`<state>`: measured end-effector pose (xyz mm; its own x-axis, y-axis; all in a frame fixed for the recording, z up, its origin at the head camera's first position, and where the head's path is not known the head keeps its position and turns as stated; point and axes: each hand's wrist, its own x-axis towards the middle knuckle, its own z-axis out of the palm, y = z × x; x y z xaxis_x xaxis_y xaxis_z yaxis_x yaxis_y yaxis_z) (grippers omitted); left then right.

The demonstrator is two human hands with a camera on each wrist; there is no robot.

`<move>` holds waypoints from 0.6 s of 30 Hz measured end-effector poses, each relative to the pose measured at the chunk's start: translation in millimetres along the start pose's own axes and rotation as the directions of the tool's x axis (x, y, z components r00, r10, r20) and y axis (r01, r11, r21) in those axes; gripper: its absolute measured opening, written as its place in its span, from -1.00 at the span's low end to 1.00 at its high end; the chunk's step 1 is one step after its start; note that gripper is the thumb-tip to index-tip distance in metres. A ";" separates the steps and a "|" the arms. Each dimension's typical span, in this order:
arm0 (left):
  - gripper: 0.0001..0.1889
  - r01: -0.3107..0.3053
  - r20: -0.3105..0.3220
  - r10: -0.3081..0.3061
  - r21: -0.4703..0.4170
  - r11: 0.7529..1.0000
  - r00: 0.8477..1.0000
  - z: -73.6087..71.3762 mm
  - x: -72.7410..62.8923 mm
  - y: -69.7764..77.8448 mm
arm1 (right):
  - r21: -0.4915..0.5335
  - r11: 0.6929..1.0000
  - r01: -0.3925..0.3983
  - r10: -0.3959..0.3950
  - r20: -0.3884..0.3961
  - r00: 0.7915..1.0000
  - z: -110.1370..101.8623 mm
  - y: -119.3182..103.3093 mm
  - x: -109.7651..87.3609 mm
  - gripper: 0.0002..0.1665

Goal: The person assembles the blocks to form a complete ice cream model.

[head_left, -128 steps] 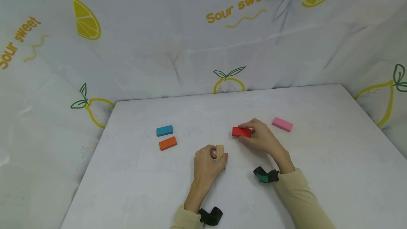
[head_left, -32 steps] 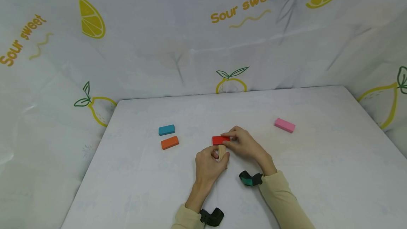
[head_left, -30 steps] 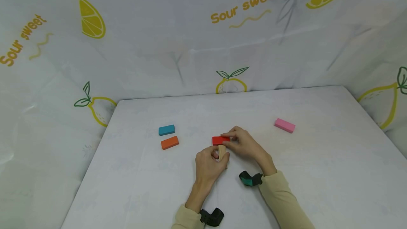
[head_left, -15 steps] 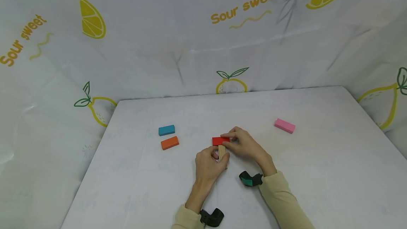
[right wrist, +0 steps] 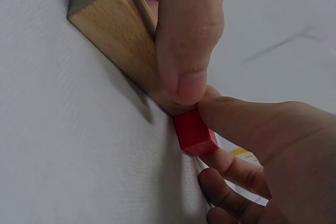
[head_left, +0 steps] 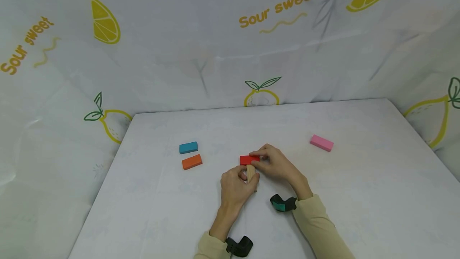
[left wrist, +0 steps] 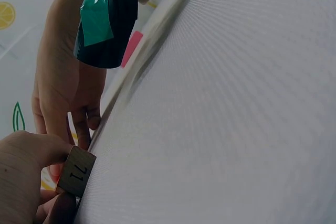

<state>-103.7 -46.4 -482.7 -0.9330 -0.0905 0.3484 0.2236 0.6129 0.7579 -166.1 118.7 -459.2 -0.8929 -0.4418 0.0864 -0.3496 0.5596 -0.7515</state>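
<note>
My left hand [head_left: 235, 183] pinches a plain wooden block [head_left: 250, 173] between thumb and fingers. The block lies flat on the table, its long side pointing away from me. In the left wrist view the near end of this wooden block [left wrist: 77, 171] shows a printed "71". Across its far end lies a red block [head_left: 248, 160], so the two form a T. My right hand [head_left: 274, 163] pinches the red block by its right part. In the right wrist view the red block [right wrist: 193, 132] appears to touch the wooden one.
A blue block [head_left: 188, 147] and an orange block [head_left: 192, 162] lie apart on the left of the white table [head_left: 154, 211]. On the right lies a pink block [head_left: 322, 142]. Behind the table hangs a white cloth [head_left: 161, 51] printed with lemons.
Since the oldest frame, my right hand has brought the red block left and nearer, up to the far end of the wooden block. Over the last second both hands stay almost still.
</note>
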 end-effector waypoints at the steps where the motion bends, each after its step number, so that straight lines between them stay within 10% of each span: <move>1: -0.80 -0.002 0.000 0.002 -0.001 1.000 1.000 0.0 0.0 0.0 | -0.001 1.000 -0.001 0.001 -0.001 1.000 0.0 0.0 -0.2 -0.64; 18: -0.79 0.011 -0.012 -0.011 0.001 1.000 1.000 0.9 0.1 -1.4 | -0.012 1.000 -0.014 0.014 -0.001 1.000 0.1 -0.4 -0.6 -0.65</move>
<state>-104.4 -46.5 -484.2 -0.9319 -0.1063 0.3469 0.2133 0.6129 0.7608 -165.4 118.7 -459.1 -0.8979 -0.4333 0.0769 -0.3408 0.5740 -0.7446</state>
